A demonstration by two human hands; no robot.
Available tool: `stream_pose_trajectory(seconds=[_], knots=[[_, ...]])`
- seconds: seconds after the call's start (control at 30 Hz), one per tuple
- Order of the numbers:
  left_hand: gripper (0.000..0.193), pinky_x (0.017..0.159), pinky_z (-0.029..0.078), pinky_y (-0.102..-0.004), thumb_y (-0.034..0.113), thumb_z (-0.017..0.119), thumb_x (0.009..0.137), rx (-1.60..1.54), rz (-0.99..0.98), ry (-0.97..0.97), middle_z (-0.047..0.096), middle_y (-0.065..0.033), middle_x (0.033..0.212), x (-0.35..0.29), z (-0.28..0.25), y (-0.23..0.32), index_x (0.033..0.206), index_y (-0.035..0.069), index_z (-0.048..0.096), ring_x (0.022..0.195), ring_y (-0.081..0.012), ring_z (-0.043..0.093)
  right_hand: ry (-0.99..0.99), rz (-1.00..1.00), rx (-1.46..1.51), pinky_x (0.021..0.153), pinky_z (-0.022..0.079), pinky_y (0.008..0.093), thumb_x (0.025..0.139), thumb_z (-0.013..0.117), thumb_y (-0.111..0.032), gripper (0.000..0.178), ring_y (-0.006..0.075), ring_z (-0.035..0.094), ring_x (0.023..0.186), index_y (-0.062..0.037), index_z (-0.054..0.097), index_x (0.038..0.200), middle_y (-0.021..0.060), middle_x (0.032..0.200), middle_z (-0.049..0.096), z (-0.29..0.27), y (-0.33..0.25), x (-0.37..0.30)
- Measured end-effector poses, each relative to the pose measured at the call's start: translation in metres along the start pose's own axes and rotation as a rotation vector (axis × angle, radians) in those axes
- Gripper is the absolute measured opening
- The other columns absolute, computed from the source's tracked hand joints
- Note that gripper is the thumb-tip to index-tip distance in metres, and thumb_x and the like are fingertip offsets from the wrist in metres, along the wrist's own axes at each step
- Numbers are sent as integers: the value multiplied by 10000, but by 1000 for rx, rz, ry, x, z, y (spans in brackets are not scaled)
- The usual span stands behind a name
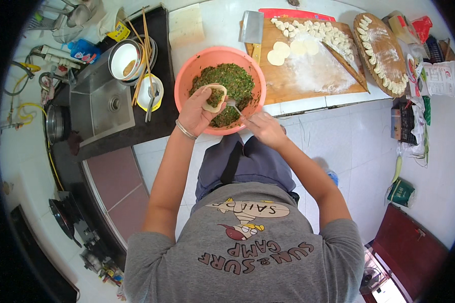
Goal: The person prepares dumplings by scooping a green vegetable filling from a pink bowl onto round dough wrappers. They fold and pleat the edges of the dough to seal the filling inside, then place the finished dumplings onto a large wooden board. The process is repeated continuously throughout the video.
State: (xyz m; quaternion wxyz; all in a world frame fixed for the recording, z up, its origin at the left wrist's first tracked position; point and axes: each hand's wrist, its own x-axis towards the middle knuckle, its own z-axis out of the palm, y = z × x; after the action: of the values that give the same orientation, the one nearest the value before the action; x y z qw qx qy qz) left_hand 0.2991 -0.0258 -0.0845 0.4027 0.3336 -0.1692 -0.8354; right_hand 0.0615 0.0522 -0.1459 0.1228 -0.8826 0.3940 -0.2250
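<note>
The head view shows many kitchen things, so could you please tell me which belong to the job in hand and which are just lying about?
In the job:
filled dough wrapper in the left hand
metal utensil in the right hand
pink basin of green filling
dough rounds, rolling pin

Seemingly lying about:
chopsticks
blue bottle
black pan
green package

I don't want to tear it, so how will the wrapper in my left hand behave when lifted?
The wrapper is probably floppy, since it bends into a cup in your left hand. It may sag where filling sits, and could spill, since its rim is open.
</note>
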Motion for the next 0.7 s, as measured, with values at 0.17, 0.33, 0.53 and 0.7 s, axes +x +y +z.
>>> stream_pose_trajectory(seconds=[0.17,0.33,0.53,0.7], knots=[[349,915,517,-342,204,422,981,-93,-1,-52,558,-167,1194,-2,48,-4,1223,-42,476,1105,-276,563,-115,-3,72,824,420,368,656,760,-215,633,256,530,1008,-79,529,1230,85,1084,541,-41,-11,-6],[421,984,464,-413,255,299,1005,-234,-116,-198,524,-191,1246,10,87,-18,1251,-57,438,1159,-323,523,289,192,138,789,429,385,681,742,-165,478,273,548,967,-88,594,1129,67,1014,567,-112,-15,-1],[391,955,469,-382,243,332,992,-141,-180,-322,547,-150,1218,20,158,-47,1237,-33,462,1122,-241,551,450,29,-21,693,443,364,677,749,-107,287,254,566,825,-91,674,953,58,917,566,-183,-8,-6],[446,983,447,-380,283,307,1000,-70,-181,-326,524,-149,1252,27,190,-66,1282,-44,419,1143,-240,537,439,30,-89,712,454,351,660,700,-72,217,247,568,858,-83,650,871,54,932,567,-200,9,-29]])
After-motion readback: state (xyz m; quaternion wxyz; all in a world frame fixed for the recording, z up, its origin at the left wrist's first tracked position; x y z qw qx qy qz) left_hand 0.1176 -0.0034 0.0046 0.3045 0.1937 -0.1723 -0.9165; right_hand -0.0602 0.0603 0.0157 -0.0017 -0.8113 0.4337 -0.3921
